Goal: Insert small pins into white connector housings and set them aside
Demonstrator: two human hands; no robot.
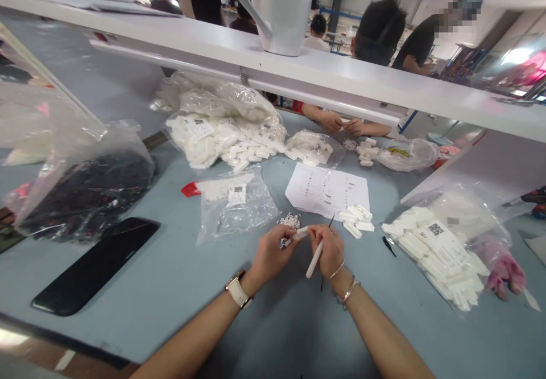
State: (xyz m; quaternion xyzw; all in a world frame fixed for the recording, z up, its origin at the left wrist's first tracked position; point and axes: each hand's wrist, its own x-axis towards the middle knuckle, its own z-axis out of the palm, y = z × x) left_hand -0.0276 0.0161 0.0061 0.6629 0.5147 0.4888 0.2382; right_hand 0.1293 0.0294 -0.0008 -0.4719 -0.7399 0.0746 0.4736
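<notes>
My left hand (pixel 273 254) is closed, its fingertips pinching one end of a small white plastic piece (pixel 301 233). My right hand (pixel 331 254) touches the other end with its fingertips. A white pen-like stick (pixel 314 260) is gripped in the same right hand and slants down toward me. A thin dark rod-like tool (pixel 322 284) also passes through that hand; its exact kind is unclear. Beside my left fingertips lies a pile of tiny white parts (pixel 290 220), partly hidden by the hand. Several white plastic pieces (pixel 356 219) are heaped beyond my right hand.
A printed sheet (pixel 328 188) and a clear bag (pixel 236 205) lie ahead. Bags of white parts (pixel 439 254) stand right and back; a dark-filled bag (pixel 94 180) and black tray (pixel 96 265) are left. A shelf (pixel 213 40) crosses above. Another person's hands (pixel 341 122) work opposite.
</notes>
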